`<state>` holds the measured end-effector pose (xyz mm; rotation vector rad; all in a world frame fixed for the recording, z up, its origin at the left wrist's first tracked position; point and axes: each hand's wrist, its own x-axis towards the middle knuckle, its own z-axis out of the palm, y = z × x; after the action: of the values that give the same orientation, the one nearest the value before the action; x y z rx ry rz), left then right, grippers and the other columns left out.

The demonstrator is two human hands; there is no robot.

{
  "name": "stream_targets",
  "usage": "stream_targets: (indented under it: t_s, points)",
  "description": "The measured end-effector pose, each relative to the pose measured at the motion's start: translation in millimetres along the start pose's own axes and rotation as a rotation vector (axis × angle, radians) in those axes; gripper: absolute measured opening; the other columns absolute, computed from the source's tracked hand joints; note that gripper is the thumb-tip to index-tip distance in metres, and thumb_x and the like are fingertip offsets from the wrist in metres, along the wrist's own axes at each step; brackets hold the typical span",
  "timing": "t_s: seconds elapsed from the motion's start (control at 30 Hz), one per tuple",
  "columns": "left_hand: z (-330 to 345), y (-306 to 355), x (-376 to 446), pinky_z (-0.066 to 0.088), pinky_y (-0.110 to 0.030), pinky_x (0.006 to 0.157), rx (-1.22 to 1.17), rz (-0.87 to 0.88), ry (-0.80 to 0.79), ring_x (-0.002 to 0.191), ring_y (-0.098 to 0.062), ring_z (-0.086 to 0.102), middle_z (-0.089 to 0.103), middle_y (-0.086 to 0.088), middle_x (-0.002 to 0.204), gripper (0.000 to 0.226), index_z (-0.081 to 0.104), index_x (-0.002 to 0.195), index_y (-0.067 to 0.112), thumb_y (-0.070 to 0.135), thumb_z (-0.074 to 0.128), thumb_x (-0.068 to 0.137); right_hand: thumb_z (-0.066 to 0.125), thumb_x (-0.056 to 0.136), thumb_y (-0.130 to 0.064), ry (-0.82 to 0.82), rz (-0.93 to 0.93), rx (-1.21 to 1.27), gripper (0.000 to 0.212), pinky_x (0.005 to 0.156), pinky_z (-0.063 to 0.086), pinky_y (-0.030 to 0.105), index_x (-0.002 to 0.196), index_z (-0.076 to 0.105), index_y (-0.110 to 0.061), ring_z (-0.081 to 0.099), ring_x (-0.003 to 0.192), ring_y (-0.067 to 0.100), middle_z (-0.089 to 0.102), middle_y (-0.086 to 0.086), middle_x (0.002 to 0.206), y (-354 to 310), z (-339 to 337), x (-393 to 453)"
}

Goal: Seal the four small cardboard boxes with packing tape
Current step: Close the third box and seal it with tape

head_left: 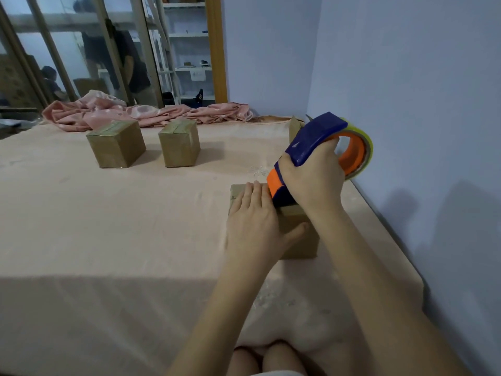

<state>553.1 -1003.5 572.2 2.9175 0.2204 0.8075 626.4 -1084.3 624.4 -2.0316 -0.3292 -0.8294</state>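
A small cardboard box (298, 240) stands on the pink-covered table (108, 226) in front of me. My left hand (254, 221) lies flat on its top, thumb spread over the near side. My right hand (314, 177) grips a blue and orange tape dispenser (311, 142) with a clear yellowish roll, its front end pressed on the box top next to my left fingers. Two taped boxes stand farther back, one at the left (116, 143) and one to its right (179, 143). A fourth box (294, 128) peeks out behind the dispenser, mostly hidden.
A crumpled pink cloth (141, 112) lies along the table's far edge. A lilac wall (406, 104) runs close along the right side of the table. Behind the table is a glass partition (81, 50) with shelves and a person beyond it.
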Motion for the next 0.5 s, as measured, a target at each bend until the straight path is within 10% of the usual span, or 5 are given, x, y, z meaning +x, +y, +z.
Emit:
stream_targets:
  t_s: [0.33, 0.5]
  points:
    - [1, 0, -1, 0.010, -0.033, 0.116, 0.077, 0.014, -0.015, 0.145, -0.021, 0.013, 0.018, -0.010, 0.156, 0.101, 0.019, 0.148, 0.005, 0.078, 0.031, 0.079, 0.067, 0.076, -0.018, -0.009, 0.351, 0.437, 0.035, 0.059, 0.049, 0.024, 0.105, 0.050, -0.009, 0.061, 0.074, 0.010, 0.063, 0.001, 0.090, 20, -18, 17]
    - [3, 0, 2, 0.009, -0.032, 0.116, 0.059, 0.007, -0.028, 0.145, -0.021, 0.011, 0.016, -0.011, 0.157, 0.102, 0.018, 0.148, 0.006, 0.079, 0.032, 0.078, 0.065, 0.074, -0.015, 0.061, 0.233, 0.348, 0.030, 0.059, 0.045, 0.024, 0.099, 0.049, -0.009, 0.058, 0.071, 0.007, 0.059, -0.004, 0.082, 26, -47, 35]
